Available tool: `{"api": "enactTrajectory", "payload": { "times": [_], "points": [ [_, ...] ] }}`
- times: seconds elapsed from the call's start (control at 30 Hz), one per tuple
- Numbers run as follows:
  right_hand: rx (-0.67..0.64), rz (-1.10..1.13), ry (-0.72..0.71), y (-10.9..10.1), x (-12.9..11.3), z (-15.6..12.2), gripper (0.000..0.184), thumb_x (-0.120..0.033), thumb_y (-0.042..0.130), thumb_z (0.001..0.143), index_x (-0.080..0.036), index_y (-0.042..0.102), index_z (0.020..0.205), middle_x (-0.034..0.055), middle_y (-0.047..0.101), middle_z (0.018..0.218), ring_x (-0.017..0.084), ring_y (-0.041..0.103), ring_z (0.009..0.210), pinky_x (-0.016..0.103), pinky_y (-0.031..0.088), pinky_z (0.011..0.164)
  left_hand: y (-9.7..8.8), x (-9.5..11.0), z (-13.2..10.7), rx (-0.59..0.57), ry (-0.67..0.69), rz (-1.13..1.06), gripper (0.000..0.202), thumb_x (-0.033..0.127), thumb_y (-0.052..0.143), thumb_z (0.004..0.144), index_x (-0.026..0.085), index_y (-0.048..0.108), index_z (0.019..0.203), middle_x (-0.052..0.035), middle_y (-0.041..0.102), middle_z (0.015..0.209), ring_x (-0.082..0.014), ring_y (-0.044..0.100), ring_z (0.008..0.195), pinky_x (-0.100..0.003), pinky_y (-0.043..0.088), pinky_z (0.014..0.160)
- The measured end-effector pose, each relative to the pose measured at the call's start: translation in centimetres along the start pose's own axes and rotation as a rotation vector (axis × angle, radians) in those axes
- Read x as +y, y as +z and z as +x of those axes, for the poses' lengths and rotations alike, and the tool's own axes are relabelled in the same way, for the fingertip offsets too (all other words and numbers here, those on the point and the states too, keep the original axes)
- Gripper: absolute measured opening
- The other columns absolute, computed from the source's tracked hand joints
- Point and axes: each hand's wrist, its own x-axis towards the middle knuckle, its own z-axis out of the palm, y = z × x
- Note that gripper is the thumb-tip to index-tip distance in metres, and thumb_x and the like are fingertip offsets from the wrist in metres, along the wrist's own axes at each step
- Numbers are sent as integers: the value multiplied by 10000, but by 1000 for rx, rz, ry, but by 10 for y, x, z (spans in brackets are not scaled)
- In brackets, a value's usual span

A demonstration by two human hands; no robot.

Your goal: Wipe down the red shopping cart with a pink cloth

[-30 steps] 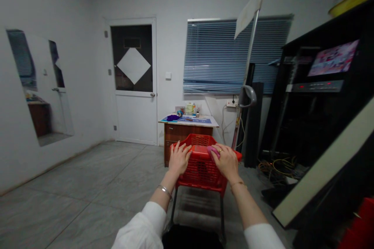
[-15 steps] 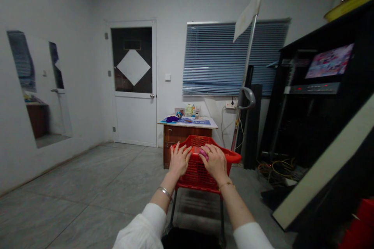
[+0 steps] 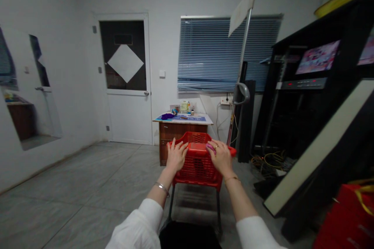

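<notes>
A small red plastic cart basket (image 3: 196, 166) on a dark metal frame stands in front of me on the tiled floor. My left hand (image 3: 176, 156) rests on its near left rim with the fingers spread. My right hand (image 3: 221, 156) lies on the near right rim, its fingers curled over a small pink object (image 3: 210, 148). I cannot make out what the pink object is. White sleeves cover both forearms.
A wooden desk (image 3: 182, 130) with bottles and papers stands just beyond the cart, under a window with blinds (image 3: 222, 52). A white door (image 3: 125, 81) is at the back left. Black cabinets with a screen (image 3: 317, 97) line the right, cables on the floor beside them.
The cart and both hands have moved forward toward the desk. My right hand shifted slightly along the rim; the view has swung a little to the right.
</notes>
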Motion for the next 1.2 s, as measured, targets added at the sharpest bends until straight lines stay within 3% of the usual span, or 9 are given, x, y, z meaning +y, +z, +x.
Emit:
{"api": "enactTrajectory", "payload": {
  "times": [0.1, 0.17, 0.4, 0.5, 0.63, 0.8, 0.9, 1.03, 1.2],
  "points": [
    [-50, 13, -97, 11, -32, 5, 318, -365, 529, 950, -251, 676, 1207, 68, 657, 1275, 228, 521, 1200, 417, 416, 1054, 1, -1, 1, 10, 8, 12, 386, 361, 409, 1008, 326, 599, 1342, -46, 605, 1404, -342, 269, 1473, -684, 197, 1165],
    [-82, 10, -143, 11, -34, 7, 314, -354, 538, 945, -279, 668, 1221, 58, 650, 1294, 237, 512, 1223, 436, 421, 1049, 2, -3, 2, 10, 20, 18, 384, 366, 409, 1008, 333, 600, 1339, -43, 606, 1404, -333, 280, 1471, -669, 212, 1168],
    [-53, -41, 7, -21, 43, -4, 298, -338, 509, 946, -266, 709, 1156, 51, 683, 1242, 235, 529, 1181, 441, 424, 1035, 3, -7, 2, 14, 16, 6, 382, 371, 409, 1009, 321, 609, 1330, -45, 604, 1405, -335, 274, 1474, -669, 198, 1169],
    [4, -50, 81, -24, 55, -8, 319, -340, 482, 954, -225, 720, 1132, 74, 685, 1221, 237, 527, 1155, 422, 424, 1026, 4, -5, 2, 23, 9, 3, 384, 363, 408, 1008, 322, 606, 1335, -49, 604, 1405, -341, 280, 1470, -679, 194, 1166],
    [45, -55, 68, -5, 18, -5, 343, -357, 459, 970, -210, 698, 1167, 90, 674, 1225, 241, 522, 1145, 417, 411, 1025, 4, -4, 2, 9, -1, 7, 388, 366, 403, 1009, 338, 595, 1345, -46, 600, 1412, -334, 286, 1470, -679, 199, 1165],
    [-69, -14, -101, 23, -51, 10, 324, -379, 522, 952, -270, 659, 1224, 67, 649, 1286, 255, 502, 1207, 434, 419, 1019, 2, -5, 1, 0, 6, 26, 397, 359, 394, 1011, 338, 582, 1359, -46, 588, 1426, -329, 288, 1471, -676, 208, 1165],
    [-124, 1, -169, 25, -60, 15, 329, -363, 561, 933, -298, 650, 1242, 44, 644, 1305, 255, 495, 1232, 438, 417, 1035, 0, -8, 0, -3, 11, 30, 391, 367, 397, 1011, 336, 590, 1351, -45, 589, 1424, -318, 290, 1473, -661, 213, 1174],
    [-137, 15, -160, 8, -21, 12, 334, -363, 532, 948, -297, 652, 1252, 35, 648, 1309, 233, 494, 1240, 433, 408, 1059, -3, -13, 0, -7, 10, 22, 395, 387, 404, 1012, 319, 592, 1352, -46, 584, 1430, -319, 280, 1477, -642, 210, 1186],
    [-72, -39, 21, -18, 46, 2, 333, -383, 515, 946, -248, 701, 1186, 52, 673, 1268, 247, 507, 1206, 441, 409, 1050, -4, -13, 0, -1, 0, -3, 387, 375, 407, 1013, 313, 597, 1344, -43, 596, 1416, -314, 278, 1476, -649, 205, 1183]
  ]
}}
